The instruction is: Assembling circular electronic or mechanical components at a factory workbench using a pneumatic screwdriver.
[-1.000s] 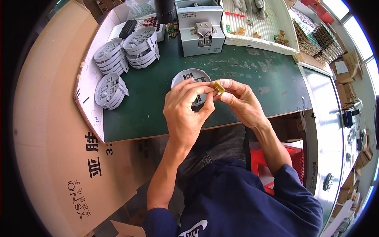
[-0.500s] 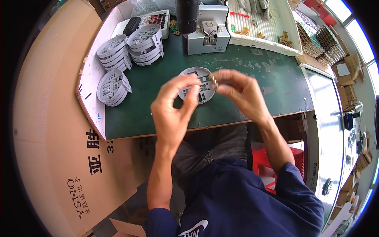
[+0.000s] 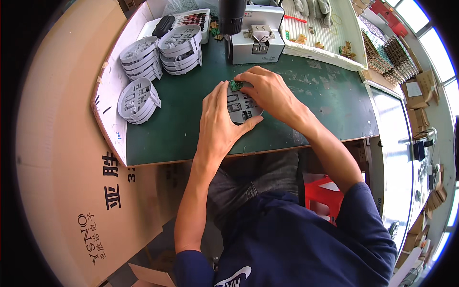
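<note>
Right now the left hand [image 3: 221, 122] lies flat on the green bench [image 3: 181, 129], palm down, fingers [image 3: 224, 93] spread and pressed against the left edge of a grey round plastic tray [image 3: 243, 107], pinning it rather than gripping it. The tray sits directly under and between both sets of fingers; only its right-hand portion shows, moulded with small rectangular pockets, matte surface.

Right hand [image 3: 267, 93] is the nearer one to the small green board piece [image 3: 235, 86]: its fingertips are pinched closed on that piece at the tray's far rim, just beyond the left fingertips. Piece is tiny, flat, glossy green; its long axis can't be read at this size.

Further out from the fingers, to the left: stacks of identical grey trays [image 3: 138, 98], round, ribbed, one stack leaning. Beyond them, two more tray stacks [image 3: 179, 43].

Straight ahead past the right fingertips: a boxy pale-grey metal machine [image 3: 256, 40] with a dark cylinder [image 3: 232, 16] beside it. Farthest, a white slotted panel [image 3: 325, 33] carrying small brass-coloured parts.
</note>
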`<state>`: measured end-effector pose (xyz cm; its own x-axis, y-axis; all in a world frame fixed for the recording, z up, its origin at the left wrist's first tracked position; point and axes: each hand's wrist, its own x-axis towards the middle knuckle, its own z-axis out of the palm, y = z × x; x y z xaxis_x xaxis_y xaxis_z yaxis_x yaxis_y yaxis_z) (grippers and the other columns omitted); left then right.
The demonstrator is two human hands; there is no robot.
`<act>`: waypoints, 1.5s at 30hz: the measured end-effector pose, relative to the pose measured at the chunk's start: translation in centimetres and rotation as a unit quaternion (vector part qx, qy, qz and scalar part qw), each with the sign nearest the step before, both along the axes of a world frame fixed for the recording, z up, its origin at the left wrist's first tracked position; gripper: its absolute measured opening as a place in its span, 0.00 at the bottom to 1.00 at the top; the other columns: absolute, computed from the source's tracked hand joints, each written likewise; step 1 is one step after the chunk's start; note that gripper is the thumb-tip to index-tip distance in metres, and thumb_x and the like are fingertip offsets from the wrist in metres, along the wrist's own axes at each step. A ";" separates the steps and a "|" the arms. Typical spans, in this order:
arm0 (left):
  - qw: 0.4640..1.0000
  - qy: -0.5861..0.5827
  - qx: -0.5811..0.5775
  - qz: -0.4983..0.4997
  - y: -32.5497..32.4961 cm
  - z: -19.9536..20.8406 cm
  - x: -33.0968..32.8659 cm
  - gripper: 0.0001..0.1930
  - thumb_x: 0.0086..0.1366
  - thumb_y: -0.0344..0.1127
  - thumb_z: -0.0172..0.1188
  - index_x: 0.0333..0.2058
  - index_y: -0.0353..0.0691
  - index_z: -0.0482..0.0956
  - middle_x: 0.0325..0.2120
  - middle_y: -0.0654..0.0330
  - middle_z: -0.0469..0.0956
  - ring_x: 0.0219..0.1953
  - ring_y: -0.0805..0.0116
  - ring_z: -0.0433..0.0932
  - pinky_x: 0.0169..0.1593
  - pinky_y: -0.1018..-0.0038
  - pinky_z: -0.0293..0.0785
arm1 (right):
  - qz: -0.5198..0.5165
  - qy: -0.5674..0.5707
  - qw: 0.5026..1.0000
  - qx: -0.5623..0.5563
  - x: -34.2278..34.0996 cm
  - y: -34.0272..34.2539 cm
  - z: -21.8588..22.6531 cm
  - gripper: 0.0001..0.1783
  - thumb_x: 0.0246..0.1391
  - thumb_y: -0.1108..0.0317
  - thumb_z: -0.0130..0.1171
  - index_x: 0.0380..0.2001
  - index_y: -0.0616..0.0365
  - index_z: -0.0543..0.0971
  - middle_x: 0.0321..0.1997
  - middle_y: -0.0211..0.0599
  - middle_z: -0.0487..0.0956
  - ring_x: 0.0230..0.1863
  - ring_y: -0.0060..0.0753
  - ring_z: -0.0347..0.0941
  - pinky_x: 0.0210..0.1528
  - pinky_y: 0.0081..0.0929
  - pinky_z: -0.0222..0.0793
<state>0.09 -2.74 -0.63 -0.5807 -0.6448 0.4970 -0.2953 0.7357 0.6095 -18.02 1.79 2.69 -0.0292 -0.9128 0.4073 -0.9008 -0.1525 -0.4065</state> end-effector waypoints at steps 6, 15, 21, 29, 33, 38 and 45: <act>0.999 -0.036 -0.014 0.004 0.1 0.7 0.0 0.45 0.51 0.52 0.79 0.60 0.27 0.73 0.63 0.42 0.70 0.62 0.44 0.71 0.63 0.54 0.71 | 0.018 0.003 1.000 0.018 -0.4 -0.3 0.4 0.19 0.55 0.72 0.67 0.50 0.62 0.82 0.48 0.52 0.83 0.48 0.56 0.81 0.51 0.43 0.78; 0.997 -0.065 -0.030 0.007 0.3 0.4 -0.2 0.43 0.56 0.54 0.75 0.60 0.28 0.73 0.64 0.43 0.66 0.63 0.42 0.67 0.65 0.54 0.68 | 0.046 -0.190 0.944 -0.265 -2.4 -4.5 5.8 0.26 0.60 0.67 0.69 0.59 0.64 0.76 0.42 0.43 0.84 0.40 0.30 0.82 0.40 0.30 0.79; 0.996 -0.068 -0.053 0.016 -0.1 0.0 0.0 0.44 0.56 0.61 0.71 0.59 0.27 0.74 0.62 0.43 0.67 0.61 0.45 0.68 0.63 0.54 0.68 | 0.213 -0.393 0.891 -0.071 -0.2 -9.0 15.7 0.41 0.69 0.41 0.55 0.65 0.70 0.69 0.59 0.49 0.77 0.61 0.35 0.72 0.65 0.31 0.67; 0.989 -0.092 -0.115 0.031 -0.5 0.3 0.0 0.44 0.54 0.65 0.69 0.56 0.30 0.75 0.59 0.46 0.70 0.56 0.48 0.72 0.59 0.55 0.70 | 0.231 -0.474 0.838 -0.141 -0.5 -8.2 14.4 0.35 0.64 0.49 0.62 0.56 0.75 0.73 0.56 0.55 0.80 0.54 0.43 0.80 0.52 0.38 0.81; 0.980 -0.109 -0.166 0.028 -1.0 0.9 -0.1 0.44 0.53 0.67 0.69 0.54 0.31 0.76 0.56 0.48 0.72 0.53 0.50 0.75 0.56 0.55 0.71 | 0.169 -0.434 0.868 -0.171 -2.1 -6.7 13.9 0.30 0.64 0.53 0.63 0.54 0.71 0.74 0.36 0.43 0.82 0.33 0.29 0.80 0.34 0.27 0.79; 0.977 -0.143 -0.157 0.019 -1.1 1.7 -0.1 0.44 0.52 0.68 0.69 0.53 0.32 0.77 0.55 0.49 0.72 0.50 0.52 0.76 0.54 0.55 0.72 | 0.081 -0.412 0.852 -0.312 -2.9 -7.2 14.5 0.28 0.63 0.62 0.62 0.59 0.70 0.71 0.21 0.28 0.74 0.19 0.18 0.69 0.22 0.22 0.69; 0.972 -0.186 -0.147 0.011 -1.2 2.7 -0.1 0.42 0.52 0.66 0.71 0.53 0.33 0.77 0.54 0.49 0.72 0.50 0.51 0.77 0.53 0.54 0.73 | -0.033 -0.357 0.886 -0.296 -4.4 -8.2 13.2 0.14 0.62 0.63 0.62 0.41 0.63 0.75 0.21 0.28 0.74 0.19 0.19 0.70 0.21 0.22 0.68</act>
<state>-0.03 -3.92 2.10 -0.7431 -0.5213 0.4195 -0.4723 0.8528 0.2230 -22.45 -6.39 15.87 -0.5166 -0.5329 0.6702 -0.4617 -0.4858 -0.7422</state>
